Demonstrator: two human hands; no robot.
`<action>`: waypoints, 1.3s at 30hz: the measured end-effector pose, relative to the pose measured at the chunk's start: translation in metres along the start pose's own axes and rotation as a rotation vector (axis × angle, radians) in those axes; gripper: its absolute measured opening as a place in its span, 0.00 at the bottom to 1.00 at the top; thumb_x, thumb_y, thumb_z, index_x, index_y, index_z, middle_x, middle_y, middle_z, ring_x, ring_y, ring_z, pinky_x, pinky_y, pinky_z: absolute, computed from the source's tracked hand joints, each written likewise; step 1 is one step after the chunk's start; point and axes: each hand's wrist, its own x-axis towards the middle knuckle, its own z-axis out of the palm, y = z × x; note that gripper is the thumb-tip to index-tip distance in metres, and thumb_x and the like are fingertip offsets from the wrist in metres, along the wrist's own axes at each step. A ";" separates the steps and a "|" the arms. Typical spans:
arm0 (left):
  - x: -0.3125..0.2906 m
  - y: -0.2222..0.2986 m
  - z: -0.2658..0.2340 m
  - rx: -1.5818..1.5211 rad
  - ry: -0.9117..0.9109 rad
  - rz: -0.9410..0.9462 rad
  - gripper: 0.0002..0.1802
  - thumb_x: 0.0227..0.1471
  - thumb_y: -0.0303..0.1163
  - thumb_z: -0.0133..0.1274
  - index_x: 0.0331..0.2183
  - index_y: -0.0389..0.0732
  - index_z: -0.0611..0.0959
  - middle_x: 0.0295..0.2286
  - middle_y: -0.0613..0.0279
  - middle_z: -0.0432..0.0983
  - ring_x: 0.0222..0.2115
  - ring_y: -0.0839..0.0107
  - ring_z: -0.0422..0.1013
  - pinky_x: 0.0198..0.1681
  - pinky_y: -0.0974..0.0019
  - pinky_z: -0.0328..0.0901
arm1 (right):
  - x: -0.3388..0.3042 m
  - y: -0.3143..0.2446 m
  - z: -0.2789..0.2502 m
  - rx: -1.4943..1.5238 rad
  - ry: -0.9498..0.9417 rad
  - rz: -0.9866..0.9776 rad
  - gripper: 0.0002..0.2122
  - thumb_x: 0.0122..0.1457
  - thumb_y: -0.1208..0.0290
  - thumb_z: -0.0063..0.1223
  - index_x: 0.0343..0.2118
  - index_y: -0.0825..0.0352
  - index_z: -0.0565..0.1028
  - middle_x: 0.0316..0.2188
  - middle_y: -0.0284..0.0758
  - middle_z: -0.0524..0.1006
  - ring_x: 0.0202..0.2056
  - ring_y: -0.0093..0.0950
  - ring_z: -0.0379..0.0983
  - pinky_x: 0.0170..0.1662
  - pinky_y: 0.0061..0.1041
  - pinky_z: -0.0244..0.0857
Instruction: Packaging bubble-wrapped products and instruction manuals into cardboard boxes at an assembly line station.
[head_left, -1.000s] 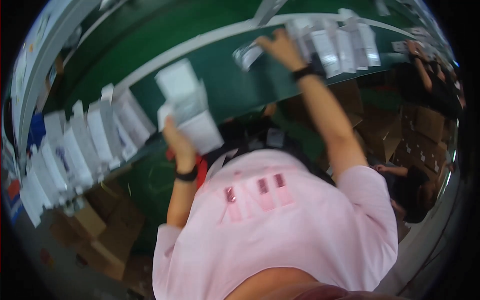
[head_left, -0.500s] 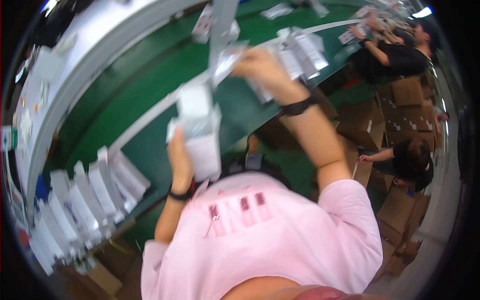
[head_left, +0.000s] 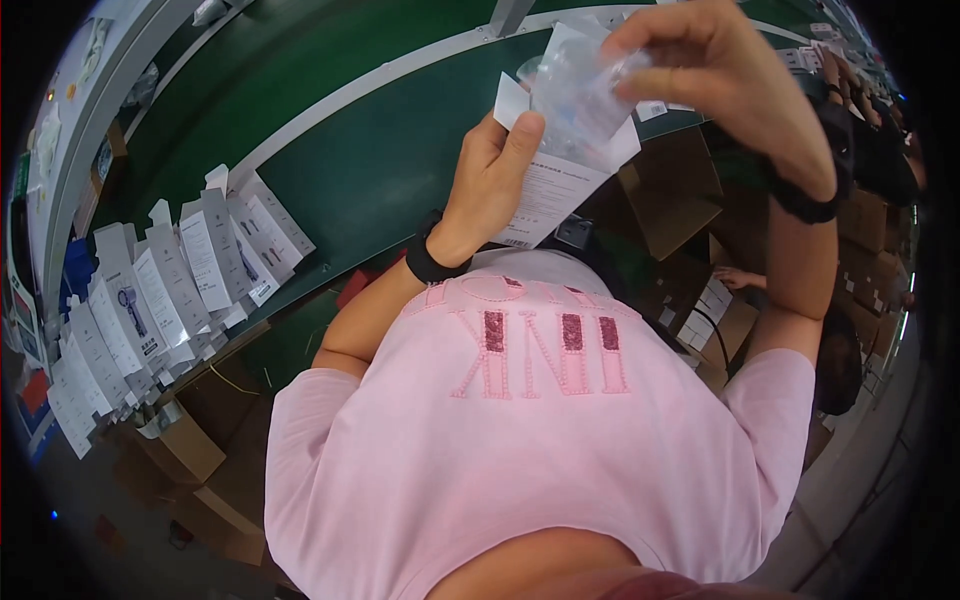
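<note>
A white printed carton (head_left: 555,195) with its top flaps up is gripped by my left hand (head_left: 485,180), the thumb lying along its near side. A clear plastic bag (head_left: 580,105) stands partly inside the open top, its upper part sticking out; its contents are hard to make out. The thumb and fingers of my right hand (head_left: 690,60) pinch the bag's upper right side above the carton.
Several open white cartons (head_left: 185,270) stand in a leaning row at the left along the green bench (head_left: 360,170). A pale rail (head_left: 400,72) runs behind. Brown cardboard boxes (head_left: 670,190) lie beyond the bench edge at right. Co-workers' arms (head_left: 850,90) show at far right.
The view has swung, and both hands appear farther right. My right hand has come from the bench to the carton's mouth, and the plastic bag now sits partly in the carton.
</note>
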 end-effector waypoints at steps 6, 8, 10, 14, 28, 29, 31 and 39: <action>0.002 0.014 0.006 -0.008 0.009 -0.006 0.30 0.62 0.47 0.43 0.55 0.33 0.69 0.35 0.65 0.74 0.35 0.80 0.64 0.40 0.74 0.61 | 0.026 -0.005 0.034 -0.310 -0.421 -0.113 0.07 0.49 0.79 0.55 0.32 0.75 0.76 0.21 0.43 0.75 0.24 0.34 0.73 0.31 0.29 0.65; -0.003 0.006 0.001 -0.070 0.043 -0.084 0.28 0.63 0.45 0.43 0.55 0.32 0.70 0.35 0.66 0.74 0.35 0.81 0.63 0.39 0.75 0.61 | 0.016 0.011 0.039 -0.311 -0.314 -0.328 0.12 0.50 0.78 0.52 0.39 0.72 0.75 0.25 0.44 0.77 0.27 0.38 0.75 0.34 0.31 0.67; -0.006 0.004 -0.006 -0.174 0.105 -0.169 0.28 0.63 0.46 0.43 0.53 0.31 0.71 0.34 0.67 0.74 0.34 0.82 0.64 0.37 0.76 0.61 | 0.010 -0.009 0.027 -0.198 -0.244 -0.261 0.15 0.50 0.77 0.52 0.42 0.72 0.73 0.27 0.44 0.77 0.30 0.38 0.76 0.35 0.31 0.68; -0.013 0.015 0.004 -0.145 0.044 -0.083 0.31 0.62 0.50 0.43 0.52 0.31 0.72 0.36 0.65 0.75 0.36 0.80 0.66 0.40 0.74 0.62 | 0.015 -0.035 0.034 -0.152 -0.719 0.069 0.21 0.47 0.77 0.52 0.48 0.73 0.71 0.35 0.41 0.79 0.34 0.34 0.77 0.40 0.29 0.69; -0.018 -0.016 -0.038 -0.146 -0.044 0.156 0.53 0.41 0.30 0.68 0.57 0.40 0.48 0.48 0.47 0.67 0.49 0.61 0.68 0.50 0.60 0.66 | -0.040 0.016 0.009 -0.118 0.390 0.066 0.24 0.52 0.64 0.62 0.52 0.66 0.71 0.43 0.41 0.75 0.37 0.24 0.73 0.41 0.22 0.67; -0.020 -0.017 -0.038 -0.150 -0.038 0.146 0.53 0.41 0.30 0.68 0.57 0.40 0.48 0.48 0.47 0.67 0.49 0.61 0.68 0.50 0.60 0.66 | -0.050 0.027 0.024 0.084 0.341 0.171 0.28 0.52 0.63 0.62 0.55 0.65 0.68 0.47 0.43 0.73 0.40 0.25 0.73 0.44 0.23 0.67; -0.022 -0.021 -0.035 -0.171 -0.067 0.319 0.50 0.39 0.31 0.70 0.57 0.41 0.55 0.49 0.49 0.66 0.48 0.62 0.68 0.49 0.61 0.66 | -0.051 0.045 0.057 0.618 0.169 0.310 0.35 0.53 0.65 0.61 0.62 0.68 0.57 0.52 0.43 0.70 0.50 0.28 0.68 0.53 0.27 0.61; -0.022 0.003 -0.044 0.304 -0.239 0.242 0.26 0.45 0.33 0.64 0.47 0.38 0.77 0.49 0.53 0.65 0.49 0.63 0.67 0.49 0.63 0.66 | -0.023 0.062 0.140 0.909 0.320 -0.034 0.34 0.53 0.65 0.61 0.60 0.70 0.59 0.53 0.38 0.69 0.53 0.27 0.65 0.56 0.26 0.58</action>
